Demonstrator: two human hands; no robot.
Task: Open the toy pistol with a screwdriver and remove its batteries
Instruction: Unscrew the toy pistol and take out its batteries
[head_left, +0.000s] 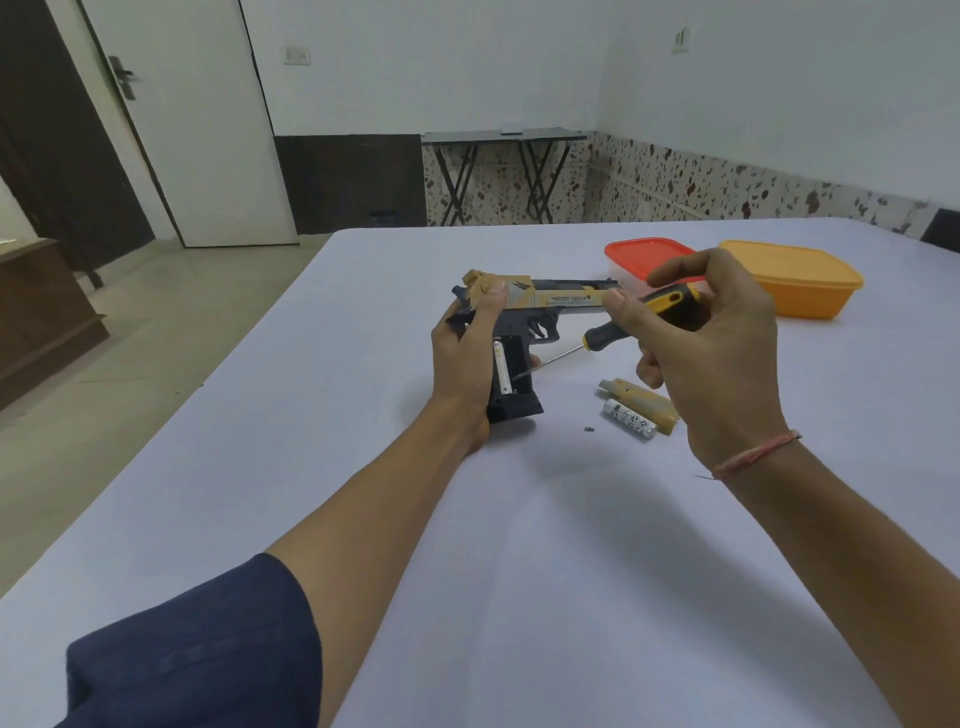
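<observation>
The left hand (462, 358) wraps around the back of the toy pistol (524, 332) at the centre of the frame, thumb pressed on the tan slide, holding the grip foot-down on the worktop (519, 571). The right hand (711, 353) pinches a screwdriver (623, 327) between thumb and fingers by its black-and-yellow handle; the thin metal shaft slants down-left, its tip reaching into the open grip.

The pistol is hard plastic: a boxy tan slide with dark markings and printed lettering, over a black frame, trigger guard and grip. The grip's side is uncovered, showing a rectangular cavity with one silver cylindrical battery (502, 370) seated along its left side, plus mark near the bottom; the slot beside it shows dark.

Just right of centre, on the smooth white cloth, lie a loose silver battery (629, 419) and, touching it, a tan plastic cover piece (641, 402), partly hidden by the right hand. A tiny dark screw (589, 429) sits just left of them. Toward the upper right stand a clear box with a red lid (644, 254) and an orange lidded tub (795, 280), the right hand overlapping the red one.
</observation>
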